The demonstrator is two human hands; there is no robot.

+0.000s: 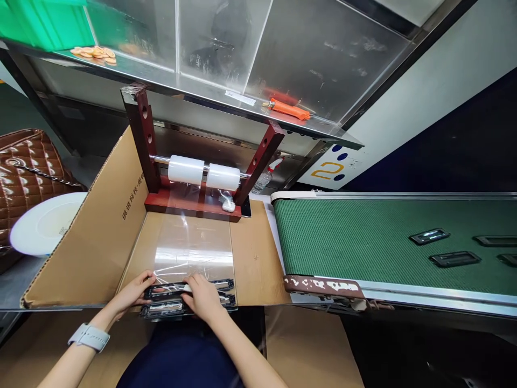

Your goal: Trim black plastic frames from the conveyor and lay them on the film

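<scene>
My left hand is closed at the left ends of some narrow black plastic parts, its fingertips pinching the creased edge of a clear film. My right hand is bent over the same parts, thumb and fingers closed around the middle of the upper one. Something small and whitish shows by the right thumb; its kind is unclear. The parts lie side by side at the front edge of the cardboard. From two white film rolls on a dark red wooden stand, the film runs down under my hands.
To the right, a green conveyor belt carries several black frames. An upright cardboard flap borders the left, beside a white round lid or plate. A metal shelf above holds an orange-handled tool. A spray bottle stands behind.
</scene>
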